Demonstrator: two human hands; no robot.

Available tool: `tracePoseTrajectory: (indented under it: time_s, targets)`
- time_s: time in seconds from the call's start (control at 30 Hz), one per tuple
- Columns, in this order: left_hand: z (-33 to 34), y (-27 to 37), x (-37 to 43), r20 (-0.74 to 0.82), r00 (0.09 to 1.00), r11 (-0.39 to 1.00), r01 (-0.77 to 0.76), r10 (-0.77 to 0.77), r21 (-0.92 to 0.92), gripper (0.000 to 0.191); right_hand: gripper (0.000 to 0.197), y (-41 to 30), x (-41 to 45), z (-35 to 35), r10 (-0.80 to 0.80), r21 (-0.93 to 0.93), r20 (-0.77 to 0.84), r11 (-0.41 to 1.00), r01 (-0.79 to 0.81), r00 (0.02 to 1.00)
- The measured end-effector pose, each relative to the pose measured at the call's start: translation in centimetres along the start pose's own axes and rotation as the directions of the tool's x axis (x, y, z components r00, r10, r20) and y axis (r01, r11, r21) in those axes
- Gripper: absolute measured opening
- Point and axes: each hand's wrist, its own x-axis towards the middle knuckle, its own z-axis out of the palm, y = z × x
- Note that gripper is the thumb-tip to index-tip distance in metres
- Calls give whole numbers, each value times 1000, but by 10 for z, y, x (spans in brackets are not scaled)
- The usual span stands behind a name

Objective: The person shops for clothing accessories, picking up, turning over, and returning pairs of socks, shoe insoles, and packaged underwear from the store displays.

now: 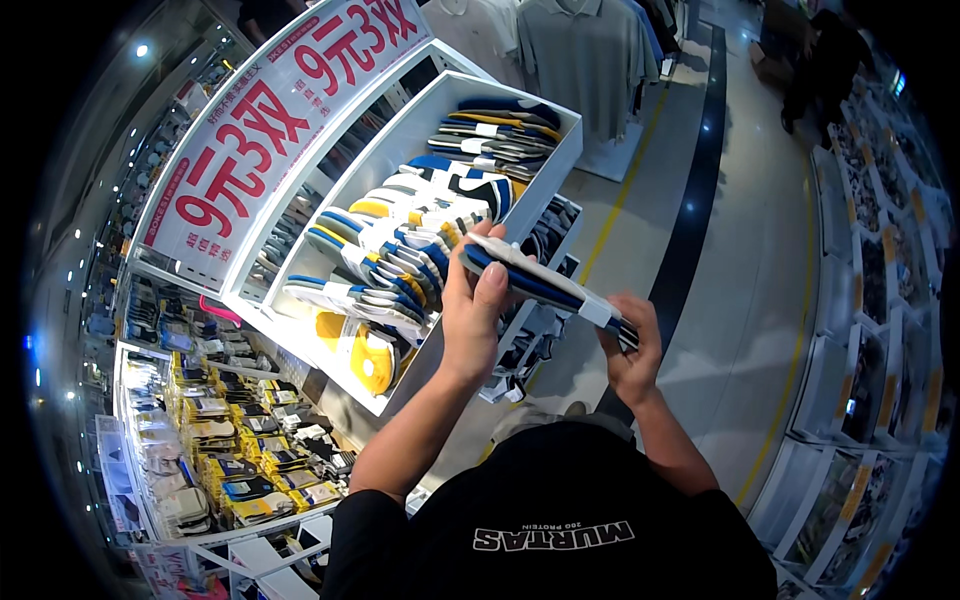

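Note:
Between my two hands is a flat stack of banded socks (541, 276), white, grey and dark blue, with a white paper band near its right end. My left hand (474, 307) grips the left end, its thumb along the near side. The right end sits in the fingers of my right hand (634, 341), just past the band. Left of the stack stands a white display bin (568, 139) filled with rows of banded socks (390, 244) in blue, white, grey and yellow. A yellow banded bundle (367, 356) lies at its near end.
A price sign (281, 112) rises behind the bin. Packaged socks (247, 450) fill a lower shelf at left. Shirts (581, 67) hang beyond the bin. Shelving (840, 360) lines the aisle's right side. A person in dark clothing (825, 67) is farther up the tiled aisle floor (739, 247).

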Motion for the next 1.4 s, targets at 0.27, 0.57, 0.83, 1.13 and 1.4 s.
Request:
tracePoseTrajectory:
  time_s: [0.27,0.57,0.83,1.13,1.4]
  targets:
    - [12,-32,-12,-5,996,994,-95,94,-55,91,33,2,6,-15,231,37,50,972,-233,972]
    - [12,-134,-81,208,911,911,289,-355,293,29,31,14,110,11,493,509,12,746,-429,870]
    - [15,-153,-79,291,853,839,263,-433,476,28,41,50,206,73,427,473,206,744,-472,880]
    - [34,-173,-14,262,887,883,263,-380,389,25,40,100,246,115,-163,-319,473,885,341,866]
    - [-12,-219,67,-308,942,865,262,-133,429,27,25,96,232,80,-199,-70,425,966,251,883]
